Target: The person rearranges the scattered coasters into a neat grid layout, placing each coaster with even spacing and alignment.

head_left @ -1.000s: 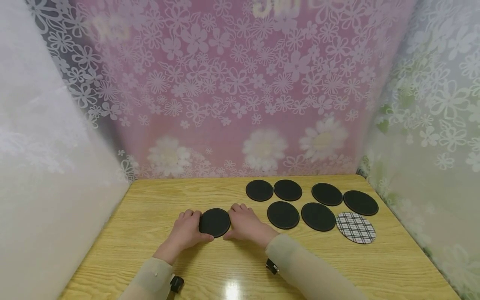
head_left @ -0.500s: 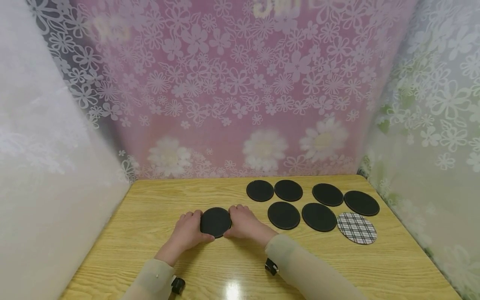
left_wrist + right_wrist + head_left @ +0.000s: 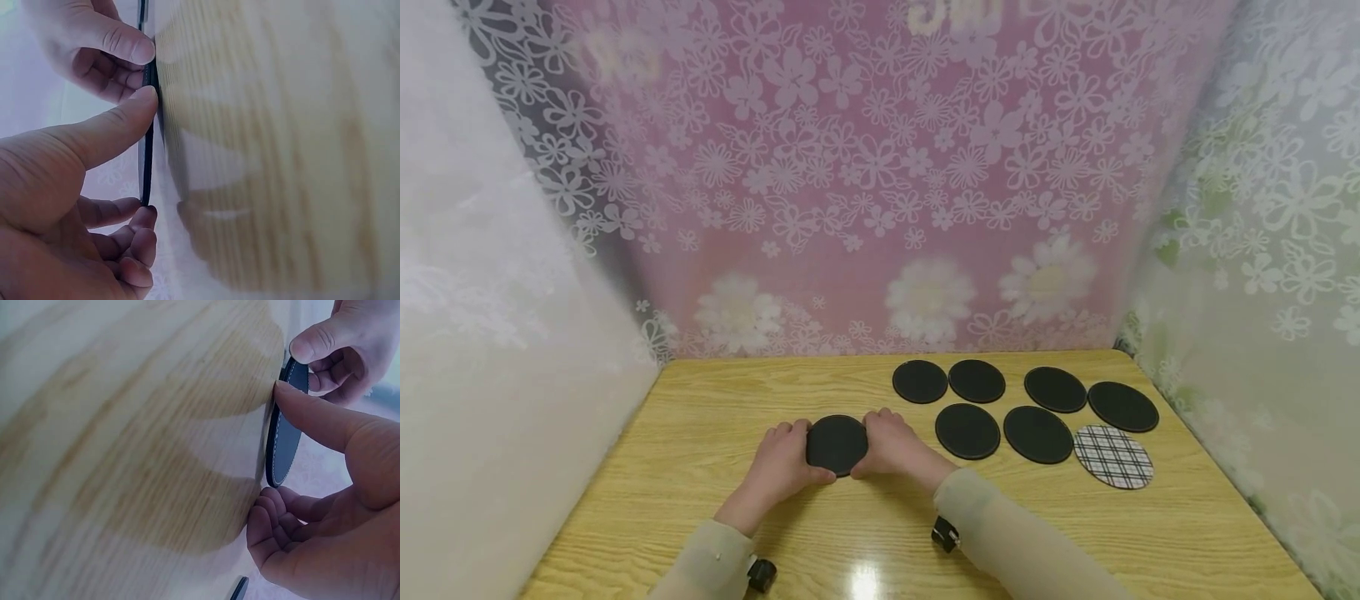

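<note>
The left hand (image 3: 784, 462) and right hand (image 3: 891, 446) hide both side edges of one black disc (image 3: 837, 446), which sits between them over the near-middle of the tabletop (image 3: 625, 467). Each grip is narrow, pinching the rim between thumb and fingers; the two thumb tips are close together along the near edge. The disc's underside is hidden, and whether it touches the wood all along is hard to tell. In the right wrist view a dark sliver (image 3: 239, 589) is cut off at the bottom edge, too little to identify. The sleeves (image 3: 1037, 537) run out of the head view below, and lettering on the pink backdrop (image 3: 887, 167) is cut off above.

To the right, six other black discs (image 3: 967, 431) and a plaid disc (image 3: 1113, 457) lie flat, the plaid one near the right edge. The closest black one is just beyond the right hand. Leftward, wood grain stretches from the left hand to the pale side wall (image 3: 497, 358).
</note>
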### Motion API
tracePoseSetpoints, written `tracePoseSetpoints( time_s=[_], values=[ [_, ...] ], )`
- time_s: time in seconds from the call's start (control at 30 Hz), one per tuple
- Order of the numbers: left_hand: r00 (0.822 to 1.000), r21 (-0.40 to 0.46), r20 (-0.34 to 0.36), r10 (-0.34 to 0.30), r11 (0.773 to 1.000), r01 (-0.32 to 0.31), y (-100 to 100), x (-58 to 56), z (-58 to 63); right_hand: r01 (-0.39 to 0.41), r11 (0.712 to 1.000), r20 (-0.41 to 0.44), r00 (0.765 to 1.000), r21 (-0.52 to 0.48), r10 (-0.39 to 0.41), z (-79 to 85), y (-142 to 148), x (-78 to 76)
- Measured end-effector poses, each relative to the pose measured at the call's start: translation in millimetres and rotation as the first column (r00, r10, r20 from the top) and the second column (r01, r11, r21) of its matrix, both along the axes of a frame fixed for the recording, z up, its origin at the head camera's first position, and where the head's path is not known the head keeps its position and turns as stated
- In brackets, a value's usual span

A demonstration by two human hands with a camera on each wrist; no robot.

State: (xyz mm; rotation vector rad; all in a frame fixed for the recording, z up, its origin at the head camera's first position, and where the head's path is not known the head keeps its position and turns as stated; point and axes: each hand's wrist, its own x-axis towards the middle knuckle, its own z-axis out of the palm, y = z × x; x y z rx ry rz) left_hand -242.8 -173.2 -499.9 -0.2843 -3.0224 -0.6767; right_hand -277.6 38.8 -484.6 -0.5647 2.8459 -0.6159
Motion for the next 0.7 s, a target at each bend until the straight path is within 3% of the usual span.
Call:
tracePoseSetpoints(
  time_s=[0.43,0.7],
  values=[
    [1.000,-0.067,-0.015,-0.022,0.998,0.020,9.5,0.2,2.6,0.048,0.998,0.024,0.999,-0.035,-0.047,-0.8,3.6,1.0],
    [1.000,-0.056,0.005,-0.020,0.998,0.021,16.5,-4.4,5.5,0.046,0.998,0.029,0.999,-0.040,-0.044,-1.1,11.4,-3.5]
  ],
)
